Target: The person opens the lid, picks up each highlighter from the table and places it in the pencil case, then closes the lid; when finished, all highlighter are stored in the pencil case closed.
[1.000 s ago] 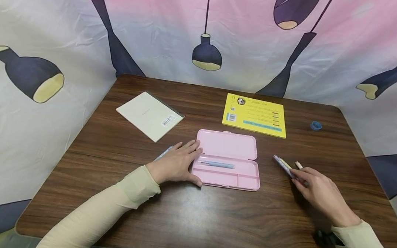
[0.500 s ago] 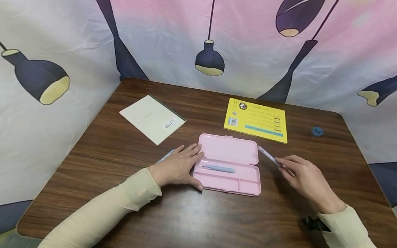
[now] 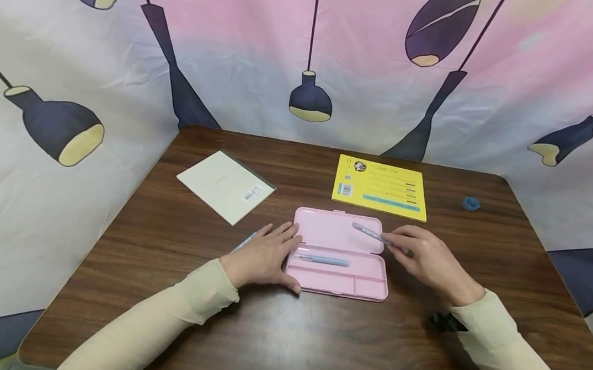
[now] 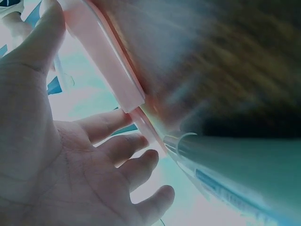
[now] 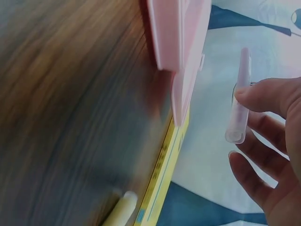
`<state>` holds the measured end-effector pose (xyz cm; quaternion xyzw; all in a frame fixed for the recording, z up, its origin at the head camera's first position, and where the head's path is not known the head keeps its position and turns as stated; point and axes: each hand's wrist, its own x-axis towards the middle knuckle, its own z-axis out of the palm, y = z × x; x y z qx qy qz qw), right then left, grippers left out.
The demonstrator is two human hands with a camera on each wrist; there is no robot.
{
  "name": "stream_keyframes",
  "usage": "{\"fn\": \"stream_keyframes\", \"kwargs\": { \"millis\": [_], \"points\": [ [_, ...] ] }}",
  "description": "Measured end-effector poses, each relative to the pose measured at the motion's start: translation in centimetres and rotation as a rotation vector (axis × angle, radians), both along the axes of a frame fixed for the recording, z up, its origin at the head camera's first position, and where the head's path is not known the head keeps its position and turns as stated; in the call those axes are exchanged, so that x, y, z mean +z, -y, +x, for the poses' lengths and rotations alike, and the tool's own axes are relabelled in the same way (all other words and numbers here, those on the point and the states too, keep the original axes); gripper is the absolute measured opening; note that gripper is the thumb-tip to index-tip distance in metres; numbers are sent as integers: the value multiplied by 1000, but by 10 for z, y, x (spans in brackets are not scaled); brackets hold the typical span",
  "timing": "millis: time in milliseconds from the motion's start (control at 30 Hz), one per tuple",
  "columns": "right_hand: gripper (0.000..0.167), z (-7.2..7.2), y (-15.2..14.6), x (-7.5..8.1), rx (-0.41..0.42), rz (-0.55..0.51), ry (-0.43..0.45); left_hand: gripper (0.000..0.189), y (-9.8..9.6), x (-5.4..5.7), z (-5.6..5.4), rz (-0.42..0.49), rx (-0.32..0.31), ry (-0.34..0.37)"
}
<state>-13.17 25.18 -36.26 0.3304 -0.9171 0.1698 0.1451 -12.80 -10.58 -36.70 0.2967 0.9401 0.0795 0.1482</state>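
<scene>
A pink pencil case (image 3: 339,231) lies unfolded on the wooden table, a light blue pen (image 3: 325,260) in its long back compartment. My left hand (image 3: 263,258) rests at the case's left edge with fingers spread and thumb near the front corner. Partly under that hand lies another blue pen (image 3: 244,242), seen large in the left wrist view. My right hand (image 3: 429,260) pinches a pale purple pen (image 3: 366,230) between thumb and fingers, its far end above the lid. A yellow pen (image 5: 121,210) on the table shows in the right wrist view; my right hand hides that spot from the head camera.
Behind the case lies a yellow book (image 3: 381,187). A cream notebook (image 3: 226,186) with a barcode sticker is at the back left. A small blue ring-shaped roll (image 3: 471,203) sits at the back right. A printed cloth hangs behind the table.
My right hand has lifted the purple pen off the table on the right and carried it left, over the lid. My left hand stays at the case's edge.
</scene>
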Motion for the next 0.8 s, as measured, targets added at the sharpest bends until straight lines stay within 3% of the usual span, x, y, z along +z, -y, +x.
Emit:
{"fn": "stream_keyframes", "kwargs": {
  "millis": [233,800],
  "points": [
    [36,-6,17,-1,90,-29,2,114,0,0,1,2,-4,-6],
    [35,-16,44,-4,238,25,6,113,1,-3,3,17,-7,-26]
  ]
}}
